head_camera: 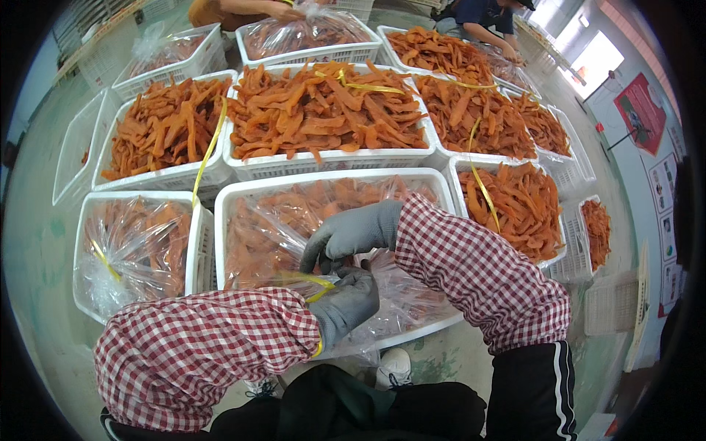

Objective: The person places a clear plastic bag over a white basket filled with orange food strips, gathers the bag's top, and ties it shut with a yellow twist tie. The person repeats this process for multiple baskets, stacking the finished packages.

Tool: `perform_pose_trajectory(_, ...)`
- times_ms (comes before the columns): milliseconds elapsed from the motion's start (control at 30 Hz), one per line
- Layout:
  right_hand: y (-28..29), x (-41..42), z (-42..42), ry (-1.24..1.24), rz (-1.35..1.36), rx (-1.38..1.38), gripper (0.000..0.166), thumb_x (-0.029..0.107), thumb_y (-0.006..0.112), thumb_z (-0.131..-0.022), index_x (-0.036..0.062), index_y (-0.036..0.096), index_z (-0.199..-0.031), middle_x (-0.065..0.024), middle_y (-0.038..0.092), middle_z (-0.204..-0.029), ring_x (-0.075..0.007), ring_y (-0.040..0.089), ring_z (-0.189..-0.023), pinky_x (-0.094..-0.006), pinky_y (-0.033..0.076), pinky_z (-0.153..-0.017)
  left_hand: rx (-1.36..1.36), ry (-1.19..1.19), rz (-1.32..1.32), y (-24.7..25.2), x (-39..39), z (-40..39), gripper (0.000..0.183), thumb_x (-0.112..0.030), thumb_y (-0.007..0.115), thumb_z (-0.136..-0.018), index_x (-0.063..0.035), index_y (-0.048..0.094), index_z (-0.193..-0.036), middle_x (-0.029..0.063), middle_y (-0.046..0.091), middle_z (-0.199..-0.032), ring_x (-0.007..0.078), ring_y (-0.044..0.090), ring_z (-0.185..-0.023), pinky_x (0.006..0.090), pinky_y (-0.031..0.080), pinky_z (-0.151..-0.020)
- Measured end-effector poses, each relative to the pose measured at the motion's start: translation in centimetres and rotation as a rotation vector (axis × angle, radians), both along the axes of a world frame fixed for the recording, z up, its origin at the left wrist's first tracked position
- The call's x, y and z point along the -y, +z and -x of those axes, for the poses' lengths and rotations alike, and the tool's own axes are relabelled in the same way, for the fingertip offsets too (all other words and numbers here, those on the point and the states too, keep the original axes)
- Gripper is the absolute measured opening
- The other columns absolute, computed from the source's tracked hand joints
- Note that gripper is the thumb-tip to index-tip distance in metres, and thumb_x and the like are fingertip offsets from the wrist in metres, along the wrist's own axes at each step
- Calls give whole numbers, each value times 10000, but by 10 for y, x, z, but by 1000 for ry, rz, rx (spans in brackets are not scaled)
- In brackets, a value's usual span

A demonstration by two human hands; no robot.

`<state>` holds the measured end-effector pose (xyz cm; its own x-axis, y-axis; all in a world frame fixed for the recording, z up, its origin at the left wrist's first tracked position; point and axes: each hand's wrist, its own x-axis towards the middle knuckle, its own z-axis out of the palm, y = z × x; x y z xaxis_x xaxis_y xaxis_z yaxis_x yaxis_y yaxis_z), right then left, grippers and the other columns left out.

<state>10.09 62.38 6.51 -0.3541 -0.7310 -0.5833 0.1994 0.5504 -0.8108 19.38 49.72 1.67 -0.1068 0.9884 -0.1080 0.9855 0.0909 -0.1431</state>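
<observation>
My left hand (350, 303), in a grey glove, is closed around gathered film of a clear plastic bag (265, 220) and a yellow tie strip (317, 284). Close above it is my right hand (347, 234), also gloved in grey, its fingers bent down at the gathered film; whether they grip it is hidden. The bag holds orange dried strips of food and lies in a white plastic crate (331, 175) before me. At the left, another white crate (197, 248) holds a bag (132, 248) gathered with a yellow tie (105, 259).
Beyond stand several white crates heaped with orange strips (325, 116), some with yellow ties (207, 154) across them. A crate (557, 220) adjoins at the right. Two people (276, 8) (485, 22) work at the far crates. My shoes (394, 366) are on the floor below the near crate.
</observation>
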Motion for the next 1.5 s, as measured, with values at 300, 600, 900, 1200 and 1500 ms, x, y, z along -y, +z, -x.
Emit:
perform_pose_trajectory(300,35,18,-19,358,-267,-479,352,177,595,-781,9,635,-1088,-193,656,-930,-327,641,-824,-432,496,-720,-82,-6,94,8,-7,-2,214,-118,590,-757,16,642,-915,139,594,-829,234,617,-716,347,488,-533)
perform_pose_trajectory(600,24,-11,-30,-91,142,-216,372,67,510,-773,25,628,-1123,-126,641,-1024,-233,598,-942,-350,466,-834,-157,-4,140,11,-11,-1,220,-121,587,-759,15,642,-924,129,586,-812,226,609,-694,348,474,-519)
perform_pose_trajectory(900,-1,72,-3,617,2,-510,381,176,554,-860,28,590,-1209,-97,646,-1028,-191,596,-891,-318,479,-793,-243,35,163,11,-14,0,227,-124,585,-761,14,643,-933,118,578,-795,217,601,-671,349,460,-505)
perform_pose_trajectory(1200,-25,52,22,418,264,23,366,297,589,-888,15,596,-1122,-56,632,-934,-148,565,-773,-287,481,-652,-497,-18,246,3,-26,2,234,-126,582,-764,13,643,-941,107,570,-778,209,593,-648,350,446,-491)
perform_pose_trajectory(1500,-40,-50,0,-446,186,153,295,308,537,-911,24,607,-881,-25,583,-723,-78,520,-554,-225,422,-500,118,310,115,55,1,24,395,-155,589,-803,7,586,-1164,104,516,-740,187,581,-565,366,449,-416)
